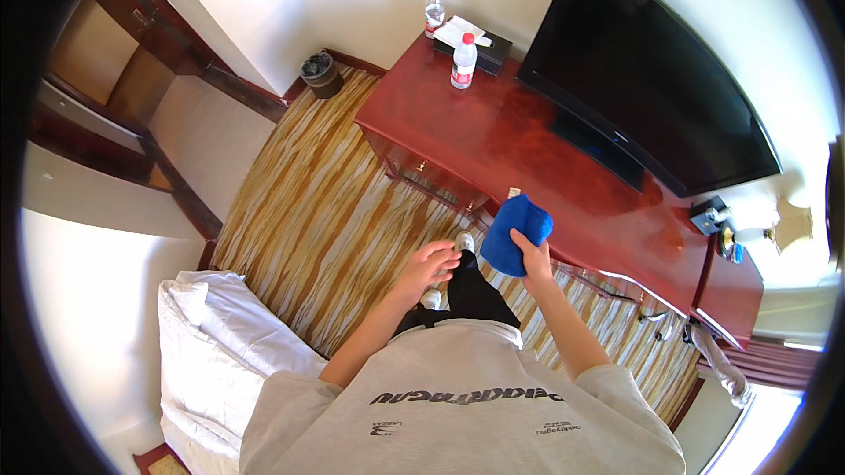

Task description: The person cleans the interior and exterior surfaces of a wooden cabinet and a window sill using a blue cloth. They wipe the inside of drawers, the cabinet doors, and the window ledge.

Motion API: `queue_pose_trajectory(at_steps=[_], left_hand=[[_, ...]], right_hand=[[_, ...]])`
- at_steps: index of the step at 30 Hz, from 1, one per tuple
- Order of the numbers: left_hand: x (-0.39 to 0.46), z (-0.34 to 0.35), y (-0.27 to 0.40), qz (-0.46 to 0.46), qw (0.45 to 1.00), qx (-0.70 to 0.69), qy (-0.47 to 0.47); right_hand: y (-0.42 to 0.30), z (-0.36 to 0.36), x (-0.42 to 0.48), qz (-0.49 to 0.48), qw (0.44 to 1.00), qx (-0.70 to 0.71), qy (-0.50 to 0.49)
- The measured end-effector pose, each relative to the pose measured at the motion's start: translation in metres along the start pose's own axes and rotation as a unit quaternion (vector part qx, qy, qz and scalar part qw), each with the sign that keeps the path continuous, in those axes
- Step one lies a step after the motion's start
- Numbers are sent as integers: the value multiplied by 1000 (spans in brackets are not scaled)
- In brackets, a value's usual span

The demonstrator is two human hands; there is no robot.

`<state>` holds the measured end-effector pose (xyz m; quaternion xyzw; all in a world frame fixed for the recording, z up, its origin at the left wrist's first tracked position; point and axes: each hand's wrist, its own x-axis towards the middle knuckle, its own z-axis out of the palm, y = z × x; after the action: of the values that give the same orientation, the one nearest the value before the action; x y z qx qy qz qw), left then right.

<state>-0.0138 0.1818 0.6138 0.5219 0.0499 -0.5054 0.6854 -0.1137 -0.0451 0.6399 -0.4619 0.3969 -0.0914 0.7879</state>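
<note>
A folded blue cloth (pixel 505 237) with a small white tag is gripped by my right hand (pixel 533 256), thumb on top and the other fingers hidden beneath it. The cloth is held near the front edge of a glossy red-brown wooden desk (pixel 455 125). Over the striped carpet (pixel 310 211), my left hand (pixel 428 269) hangs with its fingers apart and nothing in them. It is to the left of the cloth and not touching it.
On the desk are a plastic water bottle (pixel 464 62), another bottle (pixel 434 13), a black tissue box (pixel 492 56), a television (pixel 653 72) and a table lamp (pixel 785 227). A waste bin (pixel 321 76) stands by the wall. A bed with white bedding (pixel 224 356) is at left.
</note>
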Motion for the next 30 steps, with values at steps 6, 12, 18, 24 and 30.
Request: queue_pose_trajectory(at_steps=[6,12,18,24,30], left_hand=[[81,104,76,94,985,15,145],[187,74,84,65,963,-133,225],[189,104,148,192,934,-271,131],[257,39,79,133,938,-263,181],[294,-40,4,187,878,150,413]], right_hand=[[2,25,80,-162,960,-191,-122],[-60,22,140,37,990,132,-43],[-137,-11,167,33,942,318,-97],[-29,-85,240,171,943,284,-14],[5,-122,252,159,978,-42,124]])
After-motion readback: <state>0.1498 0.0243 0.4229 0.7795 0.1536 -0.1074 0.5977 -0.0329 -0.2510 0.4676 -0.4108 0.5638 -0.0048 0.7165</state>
